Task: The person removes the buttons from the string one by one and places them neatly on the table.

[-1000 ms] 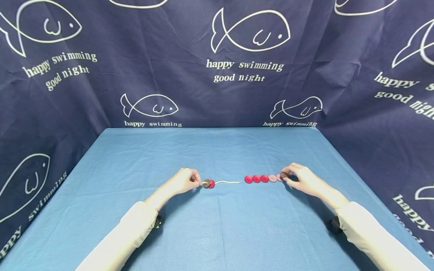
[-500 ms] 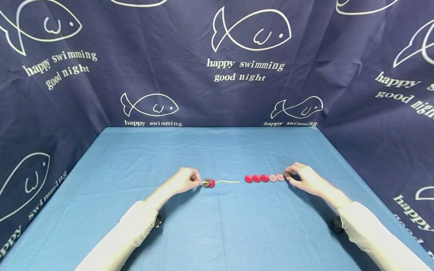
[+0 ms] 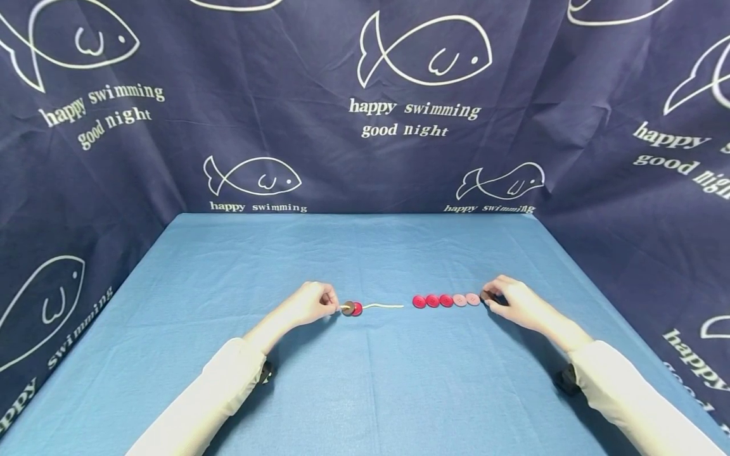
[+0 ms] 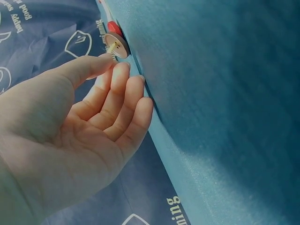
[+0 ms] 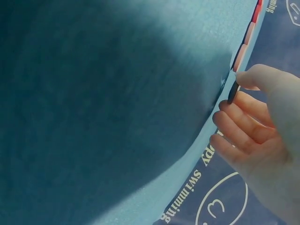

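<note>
My left hand (image 3: 313, 303) pinches the short end of a cream cord (image 3: 384, 306) between thumb and index finger. Threaded on that cord, right by the fingertips, are a brown button (image 4: 117, 44) and a red button (image 3: 357, 308); the cord's free end runs rightward over the cloth. At the right, my right hand (image 3: 511, 303) pinches a dark brown button (image 5: 233, 92) by its edge, low at the cloth. This button is at the right end of a row, just beside a pink button (image 3: 473, 299); the fingers partly cover it.
The row continues leftward with another pink button (image 3: 459, 300) and three red buttons (image 3: 433, 301), lying flat edge to edge. Blue cloth (image 3: 365, 380) covers the table. Dark blue fabric (image 3: 319, 126) with white fish prints hangs behind and at both sides.
My right hand has shifted slightly right with the brown button, which overlapped the second pink button before and now sits beside it. The left hand, cord and threaded buttons have stayed put.
</note>
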{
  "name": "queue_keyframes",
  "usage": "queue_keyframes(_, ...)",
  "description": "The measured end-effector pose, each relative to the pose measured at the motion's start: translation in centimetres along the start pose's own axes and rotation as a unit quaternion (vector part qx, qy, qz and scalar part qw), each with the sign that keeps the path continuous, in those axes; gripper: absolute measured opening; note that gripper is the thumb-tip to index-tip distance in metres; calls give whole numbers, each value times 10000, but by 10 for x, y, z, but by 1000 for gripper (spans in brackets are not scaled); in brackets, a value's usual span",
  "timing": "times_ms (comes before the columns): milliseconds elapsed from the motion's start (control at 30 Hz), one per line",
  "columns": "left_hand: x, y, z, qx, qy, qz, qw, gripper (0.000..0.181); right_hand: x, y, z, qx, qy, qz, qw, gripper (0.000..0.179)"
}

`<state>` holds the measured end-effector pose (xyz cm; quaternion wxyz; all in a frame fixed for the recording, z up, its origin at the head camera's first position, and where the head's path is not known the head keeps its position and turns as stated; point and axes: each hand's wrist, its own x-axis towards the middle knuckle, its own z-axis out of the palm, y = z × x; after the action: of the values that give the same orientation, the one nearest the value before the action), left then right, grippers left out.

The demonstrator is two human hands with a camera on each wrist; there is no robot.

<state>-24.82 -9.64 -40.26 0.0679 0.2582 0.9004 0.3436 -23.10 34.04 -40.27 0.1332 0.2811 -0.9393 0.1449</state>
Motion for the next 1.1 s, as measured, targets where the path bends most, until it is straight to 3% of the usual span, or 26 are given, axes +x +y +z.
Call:
queue_keyframes(467,0,-2,0,-10,11,30,10000,7,1,1,-1,-53,-304,118,9995,15)
queue_keyframes(933,0,0,0,-16,28,34,10000,7,-1,0,1,-100,-164,-81,9998,20)
queue_keyframes(1100,-1,0,0,36,61,40,10000,7,2,0,1,-131,63,-263,9995,27)
